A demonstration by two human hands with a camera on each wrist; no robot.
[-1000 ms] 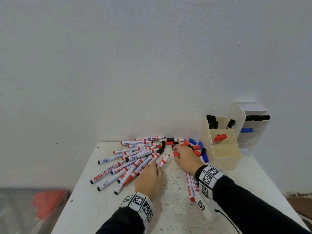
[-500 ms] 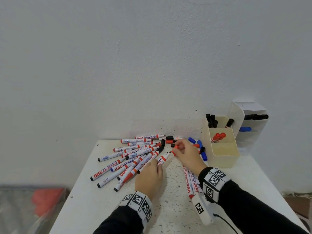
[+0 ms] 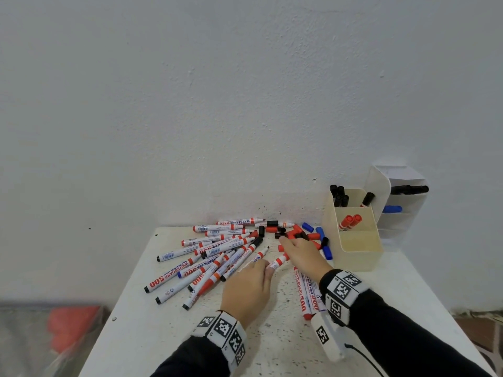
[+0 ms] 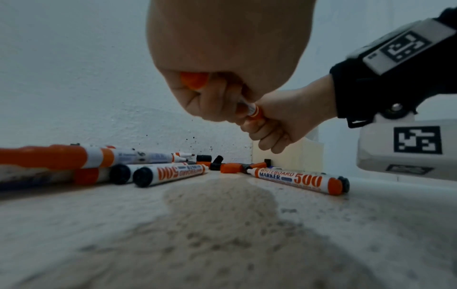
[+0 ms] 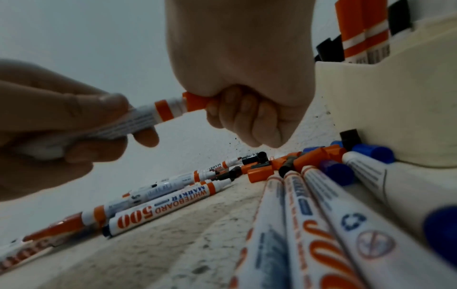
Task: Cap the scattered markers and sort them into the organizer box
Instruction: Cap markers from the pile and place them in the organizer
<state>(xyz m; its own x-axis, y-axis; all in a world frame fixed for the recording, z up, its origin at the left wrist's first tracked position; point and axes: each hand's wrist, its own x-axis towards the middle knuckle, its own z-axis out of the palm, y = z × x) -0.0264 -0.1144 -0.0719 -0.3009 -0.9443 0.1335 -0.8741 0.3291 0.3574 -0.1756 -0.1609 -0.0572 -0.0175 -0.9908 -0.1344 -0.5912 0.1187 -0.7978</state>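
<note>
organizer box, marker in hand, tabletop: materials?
Organizer box: looks like moulded plastic, cream, smooth and slightly glossy, with thin walls. Held marker: seemingly plastic, a white printed barrel with an orange cap. Tabletop: hard to tell; pale, matte, dark-speckled, perhaps laminate or stone composite.

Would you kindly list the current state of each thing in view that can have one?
Red-banded white marker: held in the left hand, red cap going on.
Red plastic cap: gripped by the right hand, at the marker's tip.
Cream plastic organizer box: upright, holding capped red and black markers.
Loose markers on the table: lying flat, mostly uncapped.
</note>
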